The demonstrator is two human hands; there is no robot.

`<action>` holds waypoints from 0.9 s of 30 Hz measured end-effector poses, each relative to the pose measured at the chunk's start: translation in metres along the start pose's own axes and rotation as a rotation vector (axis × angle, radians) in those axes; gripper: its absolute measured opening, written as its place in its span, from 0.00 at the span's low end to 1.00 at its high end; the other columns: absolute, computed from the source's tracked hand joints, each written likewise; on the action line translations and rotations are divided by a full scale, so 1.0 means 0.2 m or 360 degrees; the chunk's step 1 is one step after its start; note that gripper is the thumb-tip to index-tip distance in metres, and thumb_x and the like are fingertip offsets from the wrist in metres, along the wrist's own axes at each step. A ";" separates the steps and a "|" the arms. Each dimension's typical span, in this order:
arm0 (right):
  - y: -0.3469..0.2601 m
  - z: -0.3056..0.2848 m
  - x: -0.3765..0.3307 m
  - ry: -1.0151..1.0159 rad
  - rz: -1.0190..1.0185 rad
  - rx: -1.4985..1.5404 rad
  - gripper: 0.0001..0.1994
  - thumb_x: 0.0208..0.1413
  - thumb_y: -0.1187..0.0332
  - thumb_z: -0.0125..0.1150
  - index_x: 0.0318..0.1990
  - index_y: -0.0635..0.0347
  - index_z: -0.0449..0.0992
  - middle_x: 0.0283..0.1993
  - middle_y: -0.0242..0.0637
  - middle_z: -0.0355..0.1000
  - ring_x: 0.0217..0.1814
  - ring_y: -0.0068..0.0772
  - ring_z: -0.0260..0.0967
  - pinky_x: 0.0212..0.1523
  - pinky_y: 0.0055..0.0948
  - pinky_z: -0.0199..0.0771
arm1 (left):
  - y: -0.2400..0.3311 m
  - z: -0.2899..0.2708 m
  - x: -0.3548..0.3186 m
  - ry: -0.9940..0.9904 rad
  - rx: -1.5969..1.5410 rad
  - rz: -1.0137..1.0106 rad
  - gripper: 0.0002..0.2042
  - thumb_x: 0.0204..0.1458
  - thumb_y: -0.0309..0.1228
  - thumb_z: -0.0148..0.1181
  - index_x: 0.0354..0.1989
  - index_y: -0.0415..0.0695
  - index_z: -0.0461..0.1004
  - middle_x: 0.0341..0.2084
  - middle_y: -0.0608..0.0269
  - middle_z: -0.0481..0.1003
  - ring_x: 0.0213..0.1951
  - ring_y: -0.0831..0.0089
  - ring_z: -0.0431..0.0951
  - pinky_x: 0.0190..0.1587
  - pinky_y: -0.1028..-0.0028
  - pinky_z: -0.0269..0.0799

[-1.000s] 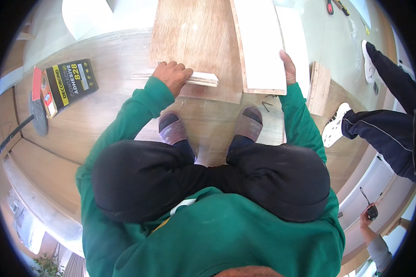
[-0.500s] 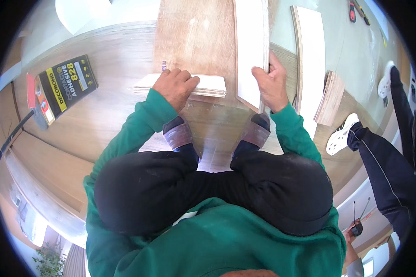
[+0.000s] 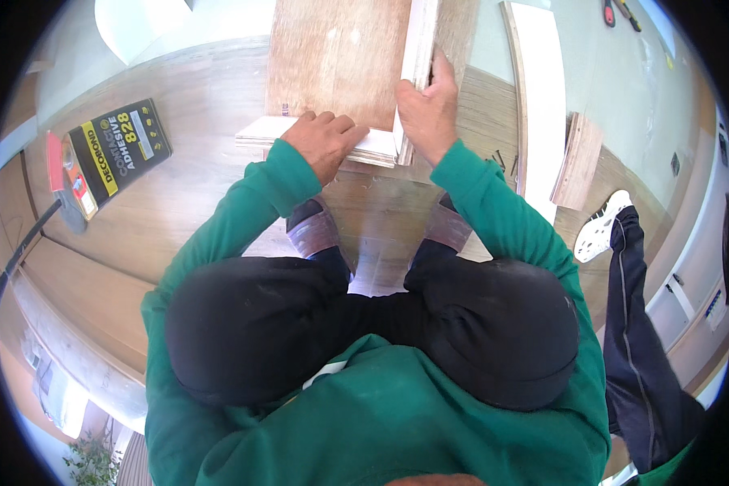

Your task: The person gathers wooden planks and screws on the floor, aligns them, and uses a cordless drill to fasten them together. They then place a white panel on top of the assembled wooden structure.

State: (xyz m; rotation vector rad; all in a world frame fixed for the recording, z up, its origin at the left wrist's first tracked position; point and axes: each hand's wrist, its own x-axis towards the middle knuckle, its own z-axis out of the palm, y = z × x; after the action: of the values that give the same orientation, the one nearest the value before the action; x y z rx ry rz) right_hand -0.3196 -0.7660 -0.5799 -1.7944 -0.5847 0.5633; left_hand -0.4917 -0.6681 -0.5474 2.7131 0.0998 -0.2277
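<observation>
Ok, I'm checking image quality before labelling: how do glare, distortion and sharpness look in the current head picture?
Head view: straight edges bow toward the dark round rim; head view: small pale glare spots on the plywood panel, and bluish-white glare on the floor between the feet; head view: the left hand and right hand have readable outlines.

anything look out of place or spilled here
Only the small dark pieces, possibly nails, lying loose on the floor between the right sleeve and the long white board; they look scattered, not put away. Nothing else stands out.
</observation>
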 end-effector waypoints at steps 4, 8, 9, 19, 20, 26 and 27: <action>0.01 0.05 0.00 0.0068 -0.0077 0.0003 0.26 0.49 0.78 0.52 0.59 0.70 0.63 0.50 0.47 0.68 0.51 0.36 0.68 0.54 0.33 0.68 | 0.04 0.02 0.04 0.0044 -0.0015 -0.0032 0.19 0.44 0.29 0.64 0.48 0.46 0.72 0.37 0.60 0.75 0.41 0.58 0.76 0.42 0.62 0.70; 0.01 0.04 0.00 -0.0020 0.0053 0.0103 0.31 0.48 0.74 0.56 0.62 0.71 0.58 0.56 0.58 0.59 0.58 0.56 0.61 0.61 0.41 0.62 | 0.06 0.03 0.09 0.0104 -0.0145 -0.0011 0.22 0.43 0.33 0.67 0.48 0.44 0.71 0.35 0.58 0.75 0.40 0.57 0.77 0.42 0.61 0.71; 0.04 0.06 0.01 0.0014 0.0055 0.0170 0.31 0.48 0.73 0.56 0.62 0.71 0.58 0.56 0.59 0.59 0.58 0.56 0.61 0.61 0.42 0.61 | 0.07 0.04 0.10 0.0144 -0.0149 0.0028 0.21 0.43 0.34 0.67 0.47 0.43 0.71 0.34 0.57 0.75 0.39 0.57 0.77 0.41 0.61 0.71; 0.10 0.09 0.04 0.0100 -0.0036 0.0204 0.28 0.48 0.70 0.58 0.59 0.69 0.63 0.56 0.57 0.60 0.57 0.55 0.64 0.60 0.40 0.64 | 0.12 0.08 0.08 0.0229 -0.0065 0.0008 0.16 0.47 0.39 0.65 0.39 0.40 0.74 0.29 0.53 0.77 0.36 0.55 0.79 0.40 0.61 0.75; 0.10 0.10 0.04 0.0082 -0.0038 0.0206 0.28 0.48 0.71 0.58 0.58 0.69 0.63 0.56 0.57 0.60 0.56 0.54 0.64 0.59 0.40 0.65 | 0.12 0.09 0.07 0.0235 -0.0054 0.0015 0.16 0.48 0.39 0.64 0.38 0.40 0.74 0.29 0.53 0.77 0.36 0.56 0.79 0.40 0.61 0.75; 0.03 0.07 0.08 -0.0038 0.0127 0.0363 0.25 0.49 0.74 0.58 0.56 0.71 0.65 0.58 0.56 0.60 0.58 0.49 0.64 0.59 0.40 0.66 | 0.08 0.08 0.12 0.0265 -0.0038 0.0067 0.16 0.52 0.43 0.61 0.39 0.42 0.72 0.30 0.52 0.77 0.35 0.53 0.78 0.36 0.57 0.74; -0.01 0.08 0.05 -0.0074 0.0256 0.0366 0.26 0.50 0.73 0.58 0.57 0.72 0.63 0.60 0.57 0.58 0.61 0.50 0.62 0.61 0.40 0.65 | 0.07 0.08 0.06 0.0272 0.0007 0.0056 0.17 0.52 0.43 0.61 0.40 0.41 0.72 0.30 0.51 0.77 0.35 0.52 0.78 0.37 0.57 0.74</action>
State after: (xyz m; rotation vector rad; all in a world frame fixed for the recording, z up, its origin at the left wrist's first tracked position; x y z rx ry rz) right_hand -0.3228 -0.7483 -0.5822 -1.6215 -0.3912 0.7528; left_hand -0.4798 -0.6877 -0.5583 2.7320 0.1006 0.0148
